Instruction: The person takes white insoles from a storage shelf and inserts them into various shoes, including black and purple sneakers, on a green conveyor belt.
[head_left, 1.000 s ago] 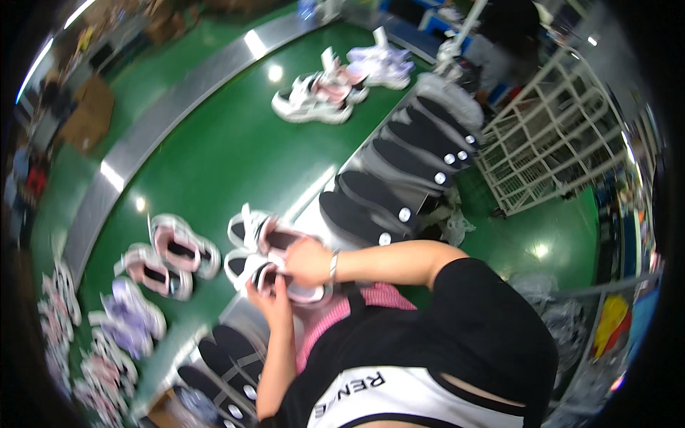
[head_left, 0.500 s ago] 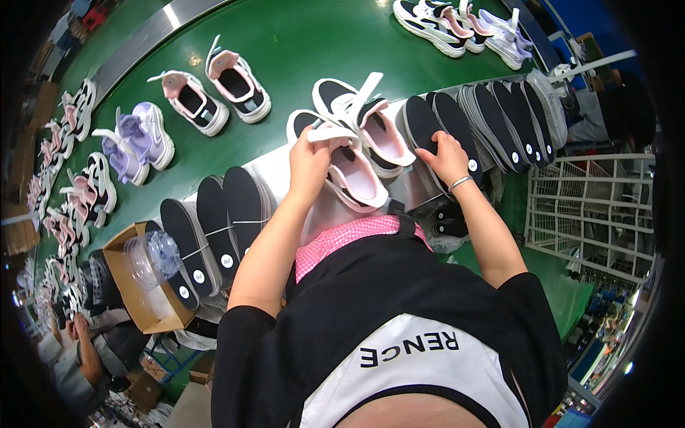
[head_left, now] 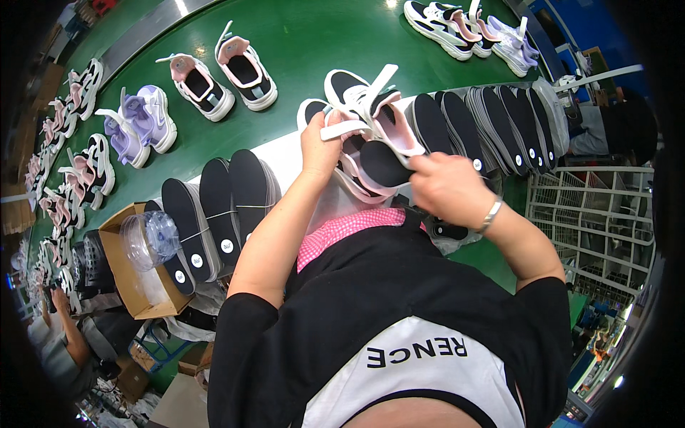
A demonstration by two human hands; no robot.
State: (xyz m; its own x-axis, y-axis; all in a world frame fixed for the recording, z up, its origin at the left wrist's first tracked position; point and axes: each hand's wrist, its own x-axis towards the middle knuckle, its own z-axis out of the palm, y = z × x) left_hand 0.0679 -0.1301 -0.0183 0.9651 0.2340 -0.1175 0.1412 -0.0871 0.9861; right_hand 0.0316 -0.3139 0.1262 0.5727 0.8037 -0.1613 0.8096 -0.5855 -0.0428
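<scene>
Insole (head_left: 385, 163) in right hand (head_left: 451, 187); green worktop (head_left: 314, 43), wire rack (head_left: 592, 223).

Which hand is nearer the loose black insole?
Right. The right hand grips the end of the black insole; the left hand is off to its left, holding the near shoe.

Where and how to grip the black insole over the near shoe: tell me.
Pinch the black insole by its right end, coming from the right, where the right hand has it. That end points away from the near shoe, while the broad rounded end is over it, best left free. Thin and flat, it likely suits thumb and fingers on opposite faces.
</scene>
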